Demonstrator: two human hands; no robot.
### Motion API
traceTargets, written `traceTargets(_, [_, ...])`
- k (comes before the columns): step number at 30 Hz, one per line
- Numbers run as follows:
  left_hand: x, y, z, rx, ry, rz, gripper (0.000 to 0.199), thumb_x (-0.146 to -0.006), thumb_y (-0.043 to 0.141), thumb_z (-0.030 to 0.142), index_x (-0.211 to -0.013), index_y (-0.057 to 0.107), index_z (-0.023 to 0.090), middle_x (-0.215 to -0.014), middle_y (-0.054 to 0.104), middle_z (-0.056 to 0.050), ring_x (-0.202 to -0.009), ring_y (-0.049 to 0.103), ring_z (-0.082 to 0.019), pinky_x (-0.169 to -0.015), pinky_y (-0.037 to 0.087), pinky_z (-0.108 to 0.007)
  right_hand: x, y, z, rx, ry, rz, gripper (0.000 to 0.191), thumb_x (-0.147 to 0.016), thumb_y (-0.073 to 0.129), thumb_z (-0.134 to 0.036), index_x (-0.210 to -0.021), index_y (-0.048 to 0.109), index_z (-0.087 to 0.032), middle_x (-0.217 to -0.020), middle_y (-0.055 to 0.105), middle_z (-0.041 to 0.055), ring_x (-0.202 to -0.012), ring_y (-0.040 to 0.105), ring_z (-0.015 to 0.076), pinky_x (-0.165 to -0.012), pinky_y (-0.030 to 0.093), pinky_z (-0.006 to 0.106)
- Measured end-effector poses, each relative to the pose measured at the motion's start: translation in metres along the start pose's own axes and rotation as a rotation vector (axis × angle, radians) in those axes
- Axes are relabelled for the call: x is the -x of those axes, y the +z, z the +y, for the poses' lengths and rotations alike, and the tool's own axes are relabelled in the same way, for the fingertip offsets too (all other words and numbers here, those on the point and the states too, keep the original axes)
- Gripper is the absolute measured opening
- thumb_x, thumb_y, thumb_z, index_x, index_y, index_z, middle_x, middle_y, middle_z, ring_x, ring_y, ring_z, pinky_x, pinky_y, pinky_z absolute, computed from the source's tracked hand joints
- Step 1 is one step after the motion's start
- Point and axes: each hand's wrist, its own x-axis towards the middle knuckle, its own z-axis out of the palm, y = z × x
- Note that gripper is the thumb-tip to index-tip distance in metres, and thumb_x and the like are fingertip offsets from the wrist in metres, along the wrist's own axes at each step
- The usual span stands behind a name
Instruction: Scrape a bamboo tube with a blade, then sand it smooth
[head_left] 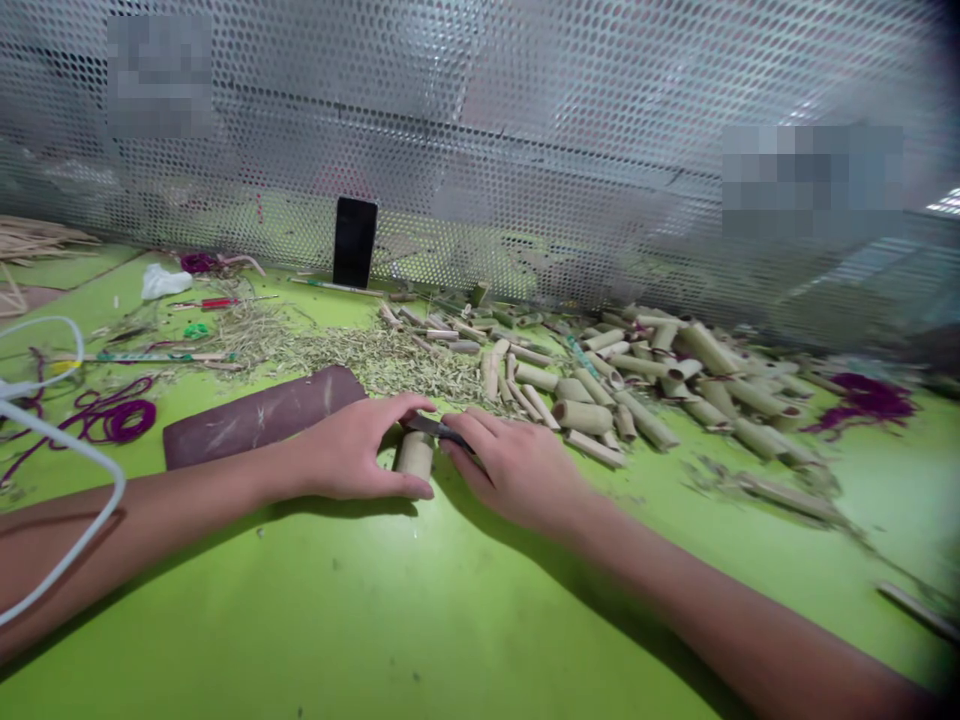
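A short, pale bamboo piece [415, 455] stands upright on the green table in front of me. My left hand [360, 447] curves around it, thumb along the near side and fingers behind the top. In my right hand [510, 462] is a small knife [424, 426], its dark handle between thumb and fingers. The blade lies across the top end of the bamboo, close to my left fingertips. Where exactly the left fingers touch is partly hidden.
Cut bamboo pieces [585, 415] lie heaped to the right, with shavings [405, 365] beside them. A brown sheet [255, 415] lies behind my left forearm. A phone [355, 243] leans on the perforated metal screen [480, 150]. Purple cord [127, 415] and a white cable [112, 470] are left.
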Motion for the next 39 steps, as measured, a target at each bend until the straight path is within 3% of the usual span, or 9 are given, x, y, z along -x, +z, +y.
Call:
traceTargets(10, [0.001,-0.001,0.005,-0.045,-0.004,0.000,0.068,-0.081,0.080,0.056,-0.136,0.061,0.021,-0.134,0.071,-0.015,-0.117,0.070,-0.037,-0.099,0.056,-0.052,-0.001,-0.002,-0.001,-0.039,-0.003,-0.020,0.028,-0.110,0.045,-0.026,-0.114,0.070,-0.015,-0.090,0.074,0.0081,-0.064,0.060,0.0159,-0.056,0.034,0.029])
traceTargets(15, [0.001,-0.001,0.003,-0.086,0.079,0.011,0.062,-0.086,0.076,0.053,-0.137,0.059,0.023,-0.133,0.072,-0.013,-0.117,0.071,-0.034,-0.101,0.056,-0.048,-0.002,-0.004,-0.001,-0.059,0.031,-0.068,0.025,-0.110,0.047,-0.028,-0.107,0.069,-0.017,-0.090,0.073,0.0070,-0.065,0.060,0.0165,-0.058,0.033,0.030])
traceTargets(23, [-0.004,-0.002,-0.003,-0.115,0.149,0.000,0.058,-0.087,0.072,0.054,-0.132,0.060,0.020,-0.127,0.073,-0.014,-0.114,0.070,-0.033,-0.099,0.055,-0.048,-0.001,-0.006,-0.003,-0.106,0.083,-0.117,0.026,-0.112,0.048,-0.030,-0.109,0.069,-0.016,-0.091,0.074,0.0081,-0.069,0.063,0.0185,-0.060,0.038,0.029])
traceTargets(35, [-0.003,-0.003,-0.007,-0.136,0.212,-0.006,0.055,-0.091,0.071,0.052,-0.133,0.063,0.018,-0.130,0.073,-0.015,-0.119,0.069,-0.033,-0.106,0.054,-0.048,0.003,-0.003,0.005,-0.188,0.050,-0.125,0.024,-0.110,0.050,-0.029,-0.115,0.071,-0.019,-0.094,0.077,0.0084,-0.077,0.069,0.0216,-0.067,0.047,0.031])
traceTargets(39, [-0.003,-0.002,-0.009,-0.140,0.202,0.001,0.058,-0.088,0.075,0.055,-0.133,0.065,0.019,-0.130,0.074,-0.013,-0.118,0.070,-0.032,-0.107,0.054,-0.047,0.005,-0.003,0.002,-0.193,0.089,-0.174,0.027,-0.110,0.048,-0.030,-0.122,0.070,-0.020,-0.104,0.079,0.0108,-0.082,0.072,0.0235,-0.069,0.049,0.032])
